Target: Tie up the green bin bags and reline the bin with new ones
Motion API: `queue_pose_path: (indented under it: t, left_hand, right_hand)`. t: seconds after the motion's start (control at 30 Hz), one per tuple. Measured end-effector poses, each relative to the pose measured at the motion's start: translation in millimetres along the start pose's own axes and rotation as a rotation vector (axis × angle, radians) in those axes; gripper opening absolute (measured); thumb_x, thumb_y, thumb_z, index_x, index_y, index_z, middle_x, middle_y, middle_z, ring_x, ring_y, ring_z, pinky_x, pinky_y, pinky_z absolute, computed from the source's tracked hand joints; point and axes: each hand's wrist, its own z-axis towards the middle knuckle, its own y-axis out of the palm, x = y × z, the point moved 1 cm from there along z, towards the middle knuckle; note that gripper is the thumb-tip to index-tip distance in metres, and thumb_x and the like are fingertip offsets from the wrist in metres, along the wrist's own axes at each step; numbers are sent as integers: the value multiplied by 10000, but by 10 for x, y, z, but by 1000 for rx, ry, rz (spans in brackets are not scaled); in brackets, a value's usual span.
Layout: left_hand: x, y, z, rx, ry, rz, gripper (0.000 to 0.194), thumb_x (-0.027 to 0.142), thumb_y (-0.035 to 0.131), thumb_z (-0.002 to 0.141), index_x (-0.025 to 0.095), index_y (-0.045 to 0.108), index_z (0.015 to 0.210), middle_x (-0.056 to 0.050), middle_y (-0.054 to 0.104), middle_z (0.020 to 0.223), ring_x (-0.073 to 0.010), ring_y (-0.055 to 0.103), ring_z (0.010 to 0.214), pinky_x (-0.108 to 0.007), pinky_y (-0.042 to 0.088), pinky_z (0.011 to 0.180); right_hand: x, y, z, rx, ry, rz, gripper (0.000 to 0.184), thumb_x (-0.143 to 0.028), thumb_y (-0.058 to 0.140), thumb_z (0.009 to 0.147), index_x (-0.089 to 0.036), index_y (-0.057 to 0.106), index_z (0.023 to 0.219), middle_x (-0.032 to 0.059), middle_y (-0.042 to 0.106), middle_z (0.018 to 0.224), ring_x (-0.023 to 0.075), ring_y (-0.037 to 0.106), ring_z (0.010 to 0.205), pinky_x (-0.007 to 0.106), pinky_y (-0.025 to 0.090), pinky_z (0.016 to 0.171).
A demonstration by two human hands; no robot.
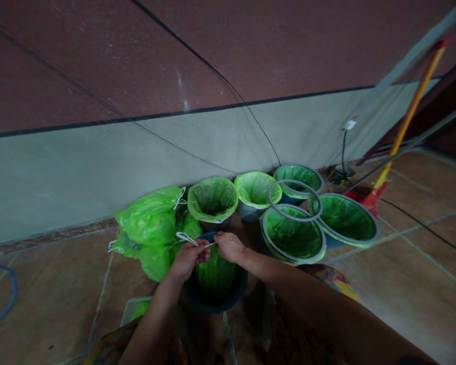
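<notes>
A dark round bin [197,300] stands on the floor right in front of me, with a green plastic bag [216,274] inside it. Over the bin's far rim my left hand [190,257] is closed on the bag's white drawstring [185,237]. My right hand [229,247] pinches the same string close beside it. The two hands almost touch. The string loops out to the left of my left hand.
Tied green bags [149,221] lie at the left by the wall. Several bins lined in green [213,201] stand behind and to the right, one with a loose grey ring [295,201] on top. A broom [399,137] leans at the right. Cables run along the wall and floor.
</notes>
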Motion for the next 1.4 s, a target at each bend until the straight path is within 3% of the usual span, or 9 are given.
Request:
queue_pose_path:
  t: [0.13,0.27,0.43,0.63,0.73,0.87,1.0,1.2,1.4]
  left_hand:
    - [-6,-27,7,47,19,18,239,161,691,723,118,653,956,-29,703,664,-123,645,565,-261,523,608]
    - [1,-36,4,78,33,27,231,196,728,689,108,677,897,-58,722,705,-138,668,615,-272,531,636]
    - [-16,-43,33,112,66,26,299,240,777,594,112,702,854,-63,729,719,-157,671,654,-283,518,661]
    - [-47,-89,121,245,283,462,102,161,723,579,194,708,675,-15,699,653,-172,636,645,-284,471,670]
    - [-32,-71,133,277,400,639,87,184,683,650,219,716,722,-19,717,716,-195,652,713,-296,476,719]
    - [-64,11,127,230,464,652,188,144,593,694,220,711,819,-22,727,767,-196,655,747,-292,479,752]
    - [-160,66,120,267,514,629,221,136,539,724,222,700,849,-39,735,830,-195,657,792,-276,474,770]
    - [-256,47,119,377,499,608,215,250,578,759,200,649,956,-33,703,769,-178,631,659,-266,462,662]
    - [-216,63,109,322,481,677,108,274,575,778,212,652,736,-17,666,672,-165,597,649,-252,422,660]
  right_hand:
    - [51,-220,7,-34,-37,150,363,-145,640,737,-159,665,1099,68,727,971,193,658,915,233,439,751]
    - [115,-428,3,-38,-94,310,170,-245,637,804,-158,740,907,38,725,860,146,621,792,215,396,684]
    - [78,-426,-55,-166,-226,345,196,-264,594,836,-176,769,847,1,702,737,112,579,680,203,354,609]
    - [42,-338,-29,-271,-49,123,229,-276,583,830,-188,788,884,61,753,880,204,662,845,242,397,634]
    - [27,-333,17,-180,23,104,240,-254,570,833,-192,777,938,83,753,945,226,673,919,251,439,696]
    - [-36,-272,93,-50,7,246,286,-184,504,869,-173,742,1027,104,740,1023,212,659,973,259,451,783]
    - [-91,-125,158,-93,105,507,273,-136,484,865,-152,736,966,59,728,843,146,635,754,219,438,662]
    - [-52,-24,166,-215,216,1007,180,-132,532,844,-138,674,733,-44,550,563,48,433,449,171,331,456]
    - [16,-37,178,-224,265,985,141,-133,555,835,-135,664,746,-48,524,540,57,452,460,174,336,449]
